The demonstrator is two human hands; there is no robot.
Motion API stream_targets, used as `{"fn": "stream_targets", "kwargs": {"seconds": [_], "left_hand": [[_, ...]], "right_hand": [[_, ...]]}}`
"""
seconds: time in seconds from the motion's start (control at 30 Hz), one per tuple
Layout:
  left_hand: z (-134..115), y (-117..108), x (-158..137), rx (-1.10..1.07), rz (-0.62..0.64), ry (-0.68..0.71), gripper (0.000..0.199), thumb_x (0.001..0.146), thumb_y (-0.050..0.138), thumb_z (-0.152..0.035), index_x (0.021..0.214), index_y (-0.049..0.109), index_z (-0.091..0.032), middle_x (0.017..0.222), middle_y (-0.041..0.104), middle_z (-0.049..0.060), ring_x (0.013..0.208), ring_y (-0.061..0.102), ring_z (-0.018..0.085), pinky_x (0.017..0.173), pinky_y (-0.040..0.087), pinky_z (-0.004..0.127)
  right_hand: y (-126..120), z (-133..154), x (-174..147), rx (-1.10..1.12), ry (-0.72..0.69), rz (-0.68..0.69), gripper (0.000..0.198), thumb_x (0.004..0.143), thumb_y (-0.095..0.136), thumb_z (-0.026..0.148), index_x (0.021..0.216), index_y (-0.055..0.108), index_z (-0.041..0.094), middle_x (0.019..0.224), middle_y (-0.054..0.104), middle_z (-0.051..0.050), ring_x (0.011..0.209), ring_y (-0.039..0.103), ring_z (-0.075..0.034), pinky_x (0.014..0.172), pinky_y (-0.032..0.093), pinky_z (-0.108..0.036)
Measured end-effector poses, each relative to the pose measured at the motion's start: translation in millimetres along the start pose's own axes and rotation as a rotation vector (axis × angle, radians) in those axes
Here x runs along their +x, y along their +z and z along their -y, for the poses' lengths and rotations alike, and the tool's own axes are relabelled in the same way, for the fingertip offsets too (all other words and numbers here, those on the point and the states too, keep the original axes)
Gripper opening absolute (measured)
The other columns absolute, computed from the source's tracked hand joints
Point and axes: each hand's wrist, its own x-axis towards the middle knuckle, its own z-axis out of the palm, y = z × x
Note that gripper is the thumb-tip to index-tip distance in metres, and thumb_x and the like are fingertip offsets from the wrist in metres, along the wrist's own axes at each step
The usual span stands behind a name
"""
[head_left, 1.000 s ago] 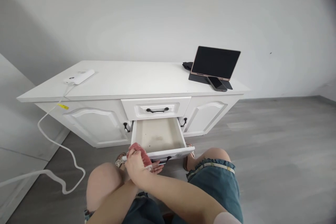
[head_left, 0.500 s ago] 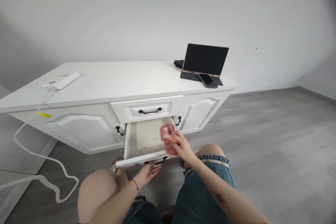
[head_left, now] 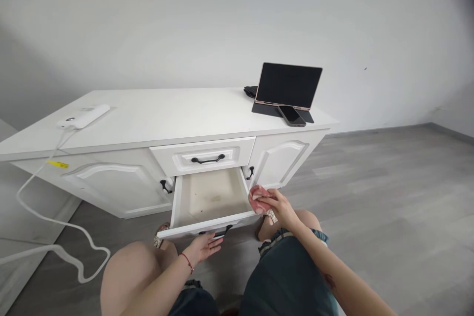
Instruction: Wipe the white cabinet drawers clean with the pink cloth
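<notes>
My right hand (head_left: 279,206) pinches a crumpled pink-and-white cloth (head_left: 258,198) just beyond the right front corner of the pulled-out drawer (head_left: 207,197). The cloth hangs beside the drawer's right wall; whether it touches the wall I cannot tell. At the drawer front, my left hand (head_left: 203,248) is by the black handle (head_left: 216,231), its thumb near the handle's left end and its fingers stretched out below. Nothing is gripped in those fingers. Inside, the drawer has a cream-coloured bottom with a faint smudge and a few dark specks.
The white cabinet (head_left: 159,113) carries a tablet-like screen (head_left: 289,85) on a stand, a phone (head_left: 292,115), a black folded item (head_left: 251,91) and a white power strip (head_left: 84,116). Its white cord (head_left: 55,220) hangs down the left side. A shut upper drawer (head_left: 205,154) sits above the pulled-out one.
My right hand has moved the cloth rightward, from above the drawer to outside its right side. My left hand stays by the handle. The view has shifted slightly.
</notes>
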Motion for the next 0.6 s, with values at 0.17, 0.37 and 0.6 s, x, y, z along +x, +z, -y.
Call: {"fn": "stream_targets", "kwargs": {"seconds": [0.17, 0.37, 0.6], "left_hand": [[13.7, 8.5, 2.9, -0.15, -0.13, 0.115, 0.012, 0.08, 0.061, -0.005, 0.081, 0.059, -0.017, 0.091, 0.071, 0.01, 0.096, 0.07, 0.024, 0.1, 0.043, 0.052], [45.3, 10.7, 5.2, -0.366, -0.099, 0.395, 0.024, 0.077, 0.069, -0.01, 0.065, 0.051, -0.02, 0.074, 0.07, 0.002, 0.073, 0.069, 0.015, 0.077, 0.056, 0.032], [51.4, 6.5, 9.5, -0.375, 0.019, 0.548, 0.021, 0.08, 0.064, -0.003, 0.066, 0.059, -0.018, 0.068, 0.07, 0.001, 0.066, 0.069, 0.011, 0.07, 0.058, 0.023]], "right_hand": [[19.1, 25.0, -12.7, -0.144, -0.017, -0.207, 0.047, 0.088, 0.048, 0.01, 0.124, 0.065, 0.036, 0.113, 0.055, -0.009, 0.102, 0.049, -0.024, 0.089, 0.042, -0.04], [72.5, 67.0, -36.5, -0.287, 0.156, -0.262, 0.056, 0.082, 0.046, 0.002, 0.124, 0.065, 0.034, 0.11, 0.054, -0.011, 0.102, 0.045, -0.028, 0.086, 0.039, -0.047], [57.9, 40.6, -31.1, -0.153, 0.179, -0.143, 0.054, 0.08, 0.046, 0.002, 0.112, 0.071, 0.038, 0.117, 0.055, -0.007, 0.107, 0.044, -0.027, 0.089, 0.037, -0.043]]}}
